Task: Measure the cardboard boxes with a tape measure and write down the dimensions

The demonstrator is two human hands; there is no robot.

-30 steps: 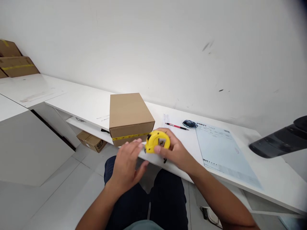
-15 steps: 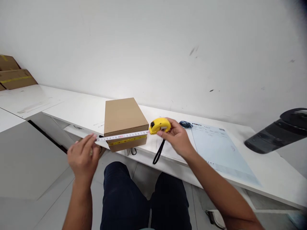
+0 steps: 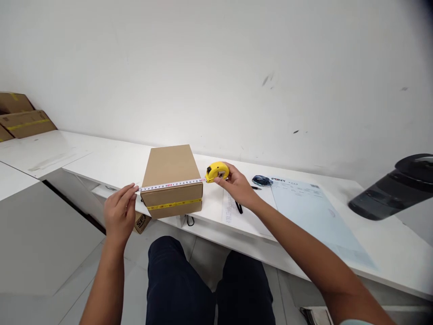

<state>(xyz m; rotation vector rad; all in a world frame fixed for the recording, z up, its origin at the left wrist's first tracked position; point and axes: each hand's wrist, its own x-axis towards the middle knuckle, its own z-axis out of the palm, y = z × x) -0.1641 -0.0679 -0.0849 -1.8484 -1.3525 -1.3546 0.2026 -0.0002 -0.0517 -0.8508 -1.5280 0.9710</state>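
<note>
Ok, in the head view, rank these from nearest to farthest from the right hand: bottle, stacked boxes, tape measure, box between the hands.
1. Tape measure: held in the right hand.
2. Box: just left of that hand.
3. Bottle: off to the right.
4. Stacked boxes: far left, against the wall.

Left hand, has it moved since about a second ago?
Yes. Judged against the white cabinet at the left of the view, the left hand has moved left, now appearing closer to it.
</note>
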